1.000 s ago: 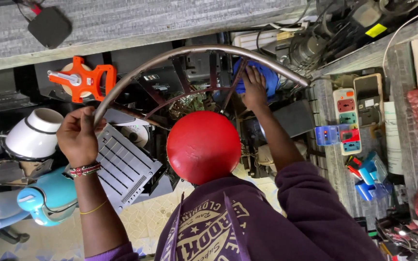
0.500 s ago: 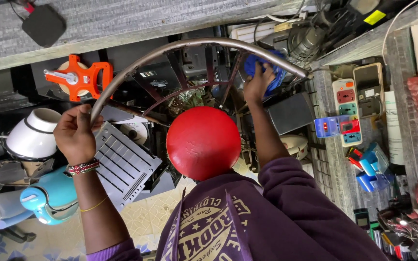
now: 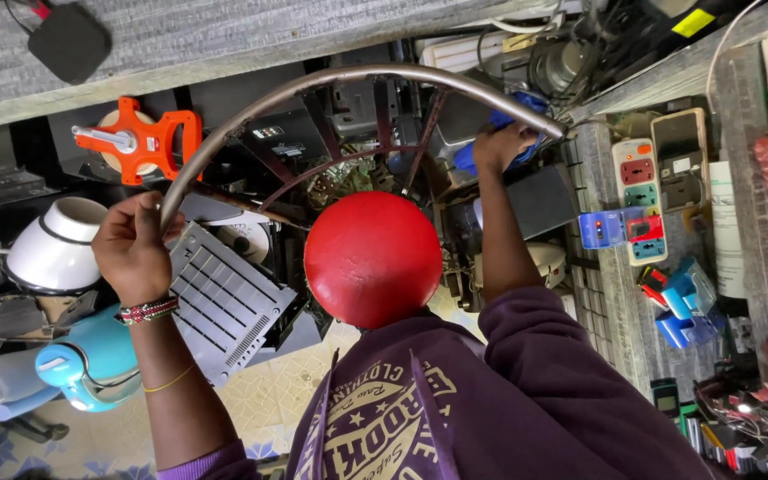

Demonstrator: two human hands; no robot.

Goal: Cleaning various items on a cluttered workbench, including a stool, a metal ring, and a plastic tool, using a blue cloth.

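Observation:
My left hand [image 3: 131, 249] grips the left end of a curved grey metal rim [image 3: 357, 76] that arcs across the upper middle, with dark spokes running down toward a round red dome [image 3: 372, 259] at its centre. My right hand [image 3: 501, 146] presses a blue cloth [image 3: 513, 133] against the rim near its right end. Most of the cloth is hidden by the fingers and the rim.
A grey wooden shelf [image 3: 224, 44] runs along the top. Below it lie an orange tape reel [image 3: 140, 140], a white bowl-shaped housing [image 3: 55, 244], a grey slotted panel [image 3: 224, 302] and a teal appliance [image 3: 91, 360]. Power strips [image 3: 637, 200] and small blue parts [image 3: 682, 311] sit on the right bench.
My right hand has slid the blue cloth along the rim from the upper middle toward its right end. My left hand has kept its grip on the left end.

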